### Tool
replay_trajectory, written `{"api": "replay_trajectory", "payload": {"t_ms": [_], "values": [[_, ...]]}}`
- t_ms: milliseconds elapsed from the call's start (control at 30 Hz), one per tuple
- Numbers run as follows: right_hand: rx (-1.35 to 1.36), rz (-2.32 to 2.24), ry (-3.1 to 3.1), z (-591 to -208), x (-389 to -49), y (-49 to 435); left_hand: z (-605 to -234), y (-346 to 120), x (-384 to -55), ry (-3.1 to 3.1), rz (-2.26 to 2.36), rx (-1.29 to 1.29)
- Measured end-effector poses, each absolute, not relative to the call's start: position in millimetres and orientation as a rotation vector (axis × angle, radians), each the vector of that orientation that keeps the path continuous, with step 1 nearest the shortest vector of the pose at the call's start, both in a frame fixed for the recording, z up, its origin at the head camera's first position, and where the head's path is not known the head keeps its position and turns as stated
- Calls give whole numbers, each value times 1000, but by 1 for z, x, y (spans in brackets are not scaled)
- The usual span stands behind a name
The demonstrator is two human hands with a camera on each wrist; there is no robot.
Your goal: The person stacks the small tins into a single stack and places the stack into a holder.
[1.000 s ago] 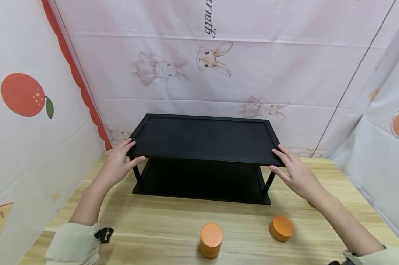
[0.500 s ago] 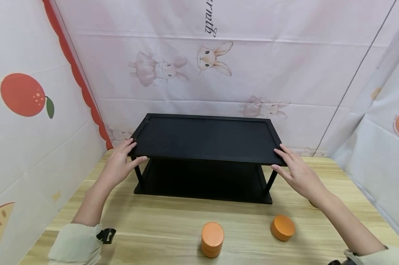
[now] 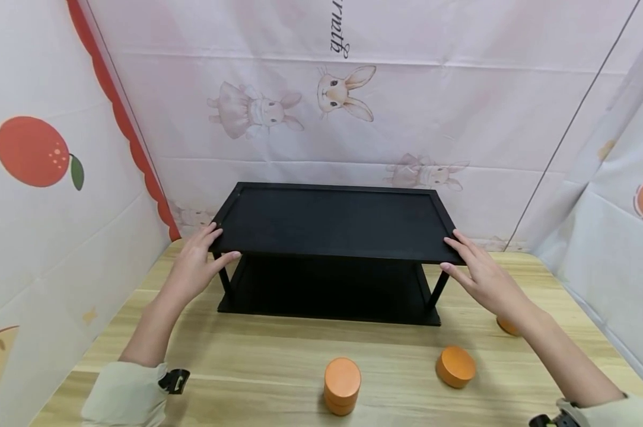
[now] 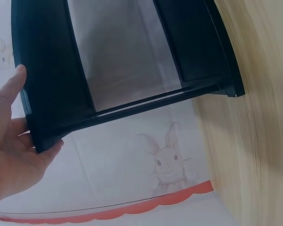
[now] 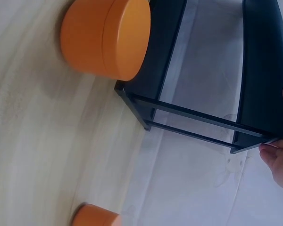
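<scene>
A black two-tier shelf (image 3: 332, 222) stands on the wooden table near the back wall. At its front left corner, my left hand (image 3: 190, 267) grips the upper board, thumb on the front edge and fingers over the end. The left wrist view shows this thumb (image 4: 14, 84) and the fingers on either side of the corner. My right hand (image 3: 487, 279) holds the front right corner likewise; in the right wrist view it is partly cut off by the frame. The lower board (image 3: 327, 290) rests on the table.
In front of the shelf stands a tall orange cylinder (image 3: 342, 385) with a seam. A lower orange cylinder (image 3: 456, 367) sits to its right. Another orange one (image 3: 508, 326) is partly hidden by my right forearm. Printed cloth walls (image 3: 321, 136) close off the back and both sides.
The shelf has shifted slightly right, its right end a little farther back, with both hands staying on its corners. More of the orange cylinder beside my right forearm shows now.
</scene>
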State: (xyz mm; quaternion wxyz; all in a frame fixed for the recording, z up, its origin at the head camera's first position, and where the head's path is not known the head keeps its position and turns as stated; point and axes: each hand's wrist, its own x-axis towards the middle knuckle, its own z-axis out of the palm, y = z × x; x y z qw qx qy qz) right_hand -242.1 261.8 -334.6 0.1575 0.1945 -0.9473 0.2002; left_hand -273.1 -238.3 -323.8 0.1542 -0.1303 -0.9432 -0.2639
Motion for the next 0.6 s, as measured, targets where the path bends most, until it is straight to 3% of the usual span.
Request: {"api": "replay_trajectory", "payload": {"t_ms": [600], "values": [[571, 594, -2744, -332, -247, 269, -321, -232, -272, -2720, -745, -326]]}}
